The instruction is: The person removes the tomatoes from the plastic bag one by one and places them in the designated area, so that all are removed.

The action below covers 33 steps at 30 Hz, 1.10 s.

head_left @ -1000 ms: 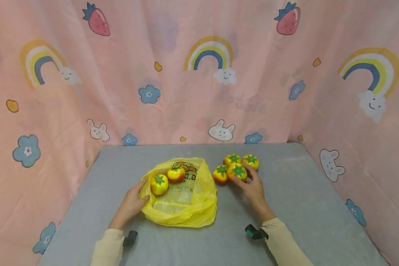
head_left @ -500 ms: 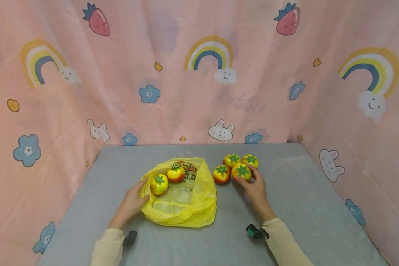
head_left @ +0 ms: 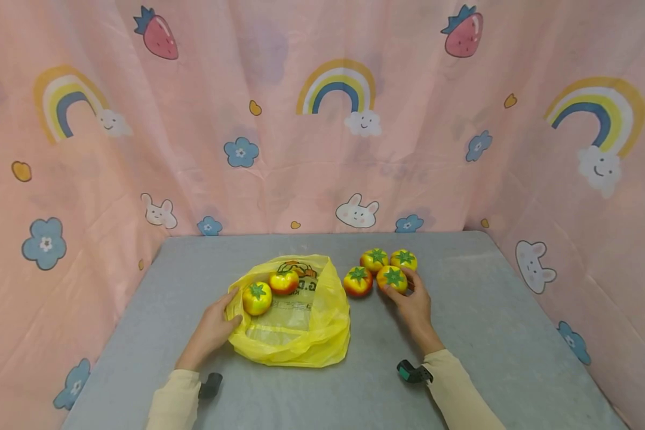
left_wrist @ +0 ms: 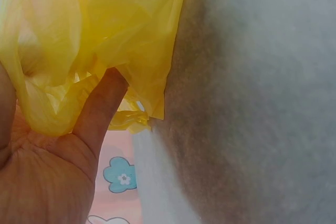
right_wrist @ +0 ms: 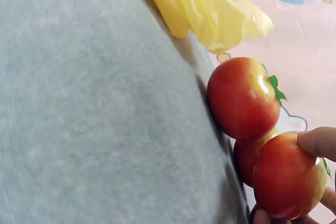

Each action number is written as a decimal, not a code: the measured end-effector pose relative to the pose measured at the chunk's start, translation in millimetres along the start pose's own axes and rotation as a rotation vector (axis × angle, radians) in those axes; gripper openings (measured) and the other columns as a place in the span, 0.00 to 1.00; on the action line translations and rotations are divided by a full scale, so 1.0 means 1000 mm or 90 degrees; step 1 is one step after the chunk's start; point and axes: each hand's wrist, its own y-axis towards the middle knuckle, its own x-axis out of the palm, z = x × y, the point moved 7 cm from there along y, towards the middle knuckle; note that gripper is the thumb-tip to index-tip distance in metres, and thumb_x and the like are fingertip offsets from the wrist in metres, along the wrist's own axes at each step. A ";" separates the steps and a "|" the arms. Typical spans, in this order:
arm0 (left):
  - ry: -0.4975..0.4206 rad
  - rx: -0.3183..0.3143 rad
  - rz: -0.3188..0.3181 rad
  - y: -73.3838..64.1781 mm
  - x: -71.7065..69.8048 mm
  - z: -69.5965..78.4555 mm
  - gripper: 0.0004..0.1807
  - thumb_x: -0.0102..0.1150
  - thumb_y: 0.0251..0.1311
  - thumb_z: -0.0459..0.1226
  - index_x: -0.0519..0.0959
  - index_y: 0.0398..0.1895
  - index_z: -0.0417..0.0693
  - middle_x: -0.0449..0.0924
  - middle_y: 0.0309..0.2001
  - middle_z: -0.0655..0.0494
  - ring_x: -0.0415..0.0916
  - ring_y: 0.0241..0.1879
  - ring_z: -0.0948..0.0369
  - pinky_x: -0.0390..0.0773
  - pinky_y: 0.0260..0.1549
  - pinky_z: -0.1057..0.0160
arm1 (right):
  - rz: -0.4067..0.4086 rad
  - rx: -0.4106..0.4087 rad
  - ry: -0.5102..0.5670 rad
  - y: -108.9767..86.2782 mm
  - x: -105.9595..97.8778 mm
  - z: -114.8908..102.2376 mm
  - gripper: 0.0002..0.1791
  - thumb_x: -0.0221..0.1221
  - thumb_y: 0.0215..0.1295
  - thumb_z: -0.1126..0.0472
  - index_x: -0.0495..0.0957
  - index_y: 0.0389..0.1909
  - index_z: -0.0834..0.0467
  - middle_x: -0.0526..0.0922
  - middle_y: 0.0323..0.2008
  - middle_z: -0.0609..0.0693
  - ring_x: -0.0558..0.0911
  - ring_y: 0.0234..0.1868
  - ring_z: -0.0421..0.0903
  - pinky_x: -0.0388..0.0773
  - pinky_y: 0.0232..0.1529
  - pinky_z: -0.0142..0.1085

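My right hand [head_left: 415, 304] grips a red-and-yellow tomato [head_left: 392, 279] with a green star-shaped top. In the right wrist view, thumb and fingers close round this tomato [right_wrist: 289, 177]. Beside it on the table are three more: one tomato [head_left: 358, 282] to the left, another tomato [head_left: 375, 261] behind, and a third tomato [head_left: 404, 259] at the back right. A yellow plastic bag [head_left: 330, 322] lies with its mouth spread, my left hand [head_left: 212, 327] holding its left edge. Two tomatoes rest inside, the nearer tomato [head_left: 257, 298] close to that hand and the other tomato [head_left: 283, 283] behind.
The grey table [head_left: 462, 334] runs back to a pink printed curtain [head_left: 279, 191], which also hangs along both sides. Dark bands with small devices are on both wrists, such as the right wrist device [head_left: 412, 372].
My right hand has shifted slightly right with its tomato, opening a small gap from the tomato on the left. My left hand and the bag have stayed in place.
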 end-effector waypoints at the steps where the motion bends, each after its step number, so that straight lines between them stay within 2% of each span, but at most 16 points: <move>1: 0.001 0.001 0.001 0.000 0.000 0.000 0.37 0.56 0.63 0.32 0.56 0.75 0.38 0.57 0.73 0.33 0.54 0.73 0.37 0.57 0.72 0.39 | -0.001 0.000 -0.002 0.000 0.000 0.001 0.38 0.67 0.59 0.58 0.64 0.69 0.57 0.68 0.68 0.58 0.68 0.65 0.57 0.66 0.64 0.48; 11: 0.007 0.002 0.002 0.000 0.002 -0.001 0.37 0.56 0.63 0.33 0.57 0.75 0.39 0.58 0.73 0.34 0.55 0.73 0.37 0.58 0.71 0.39 | 0.003 -0.001 -0.049 0.003 0.003 0.009 0.35 0.67 0.59 0.58 0.66 0.67 0.58 0.69 0.63 0.62 0.70 0.61 0.57 0.67 0.64 0.51; 18: 0.005 0.003 0.006 0.000 0.001 -0.001 0.37 0.56 0.63 0.33 0.57 0.75 0.39 0.58 0.73 0.34 0.55 0.73 0.38 0.58 0.71 0.39 | -0.002 -0.008 -0.064 0.003 0.004 0.010 0.36 0.66 0.59 0.57 0.66 0.68 0.58 0.67 0.65 0.63 0.69 0.62 0.59 0.68 0.64 0.54; 28: 0.008 0.012 0.002 -0.001 -0.001 0.002 0.37 0.55 0.63 0.32 0.57 0.75 0.38 0.58 0.73 0.33 0.55 0.73 0.37 0.57 0.72 0.39 | -0.018 -0.013 -0.058 0.004 0.003 0.006 0.38 0.67 0.59 0.57 0.65 0.69 0.59 0.67 0.65 0.63 0.69 0.61 0.59 0.67 0.64 0.53; 33: 0.007 0.010 0.002 0.000 -0.002 0.001 0.37 0.56 0.63 0.32 0.56 0.75 0.38 0.58 0.73 0.33 0.55 0.73 0.37 0.57 0.72 0.39 | 0.002 -0.019 -0.055 0.004 -0.001 0.001 0.36 0.66 0.60 0.58 0.66 0.67 0.61 0.69 0.64 0.64 0.70 0.62 0.60 0.70 0.64 0.53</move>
